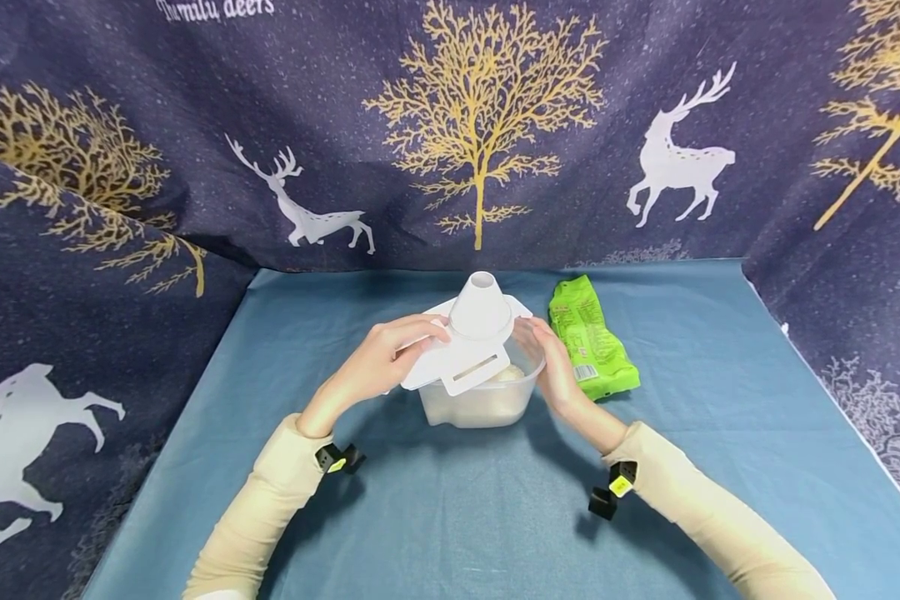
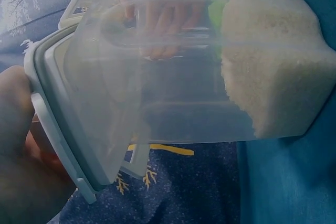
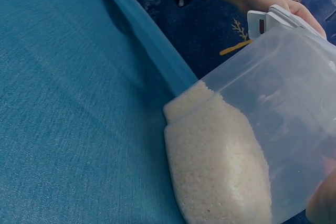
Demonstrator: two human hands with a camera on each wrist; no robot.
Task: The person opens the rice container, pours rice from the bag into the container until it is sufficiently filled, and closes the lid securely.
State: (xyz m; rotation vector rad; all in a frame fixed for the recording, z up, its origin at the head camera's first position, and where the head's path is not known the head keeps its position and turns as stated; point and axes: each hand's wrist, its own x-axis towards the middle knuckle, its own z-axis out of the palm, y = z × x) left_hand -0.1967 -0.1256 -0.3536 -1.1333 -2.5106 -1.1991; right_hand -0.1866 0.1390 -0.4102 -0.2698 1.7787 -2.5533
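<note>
My left hand [image 1: 393,346] grips a white lid [image 1: 437,360] with a cone-shaped spout [image 1: 482,310] standing up from it. The lid lies tilted over the left part of the mouth of a clear plastic container [image 1: 474,408], leaving its right side uncovered. White rice [image 3: 215,156] fills the lower part of the container, its surface sloping in the wrist views. Against the container's right wall rests my right hand [image 1: 557,362]; its straight fingers [image 2: 165,30] show through the clear plastic in the left wrist view.
A bright green packet [image 1: 594,342] lies on the blue tablecloth [image 1: 465,517] just right of my right hand. Behind the table hangs a dark blue cloth [image 1: 307,108] printed with deer and golden trees.
</note>
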